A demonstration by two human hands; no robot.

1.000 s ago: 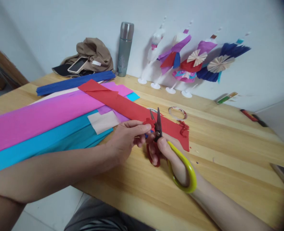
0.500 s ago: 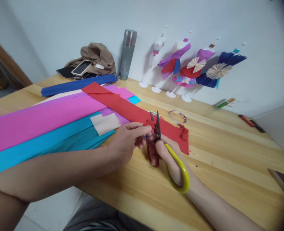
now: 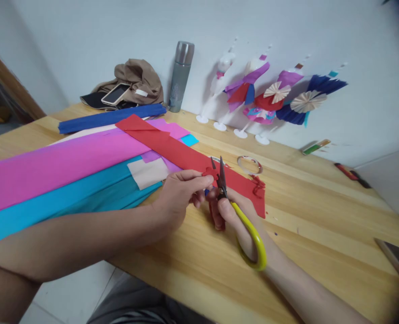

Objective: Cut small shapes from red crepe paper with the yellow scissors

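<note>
My left hand pinches a small red paper piece between thumb and fingers. My right hand grips scissors with a red and a yellow-green handle loop; the blades point up and stand slightly apart at the paper piece. Both hands hover just above a wooden table, over the near end of a long red crepe paper strip. A curled red scrap lies on that strip to the right of the blades.
Pink, cyan and blue crepe sheets lie at the left. Behind stand a grey flask, a brown cloth with a phone, several paper-dressed figurines, a tape roll, pens and a dark object.
The hands stay in place with paper piece and scissors; the scissor handles have closed a little. The view has shifted slightly.
</note>
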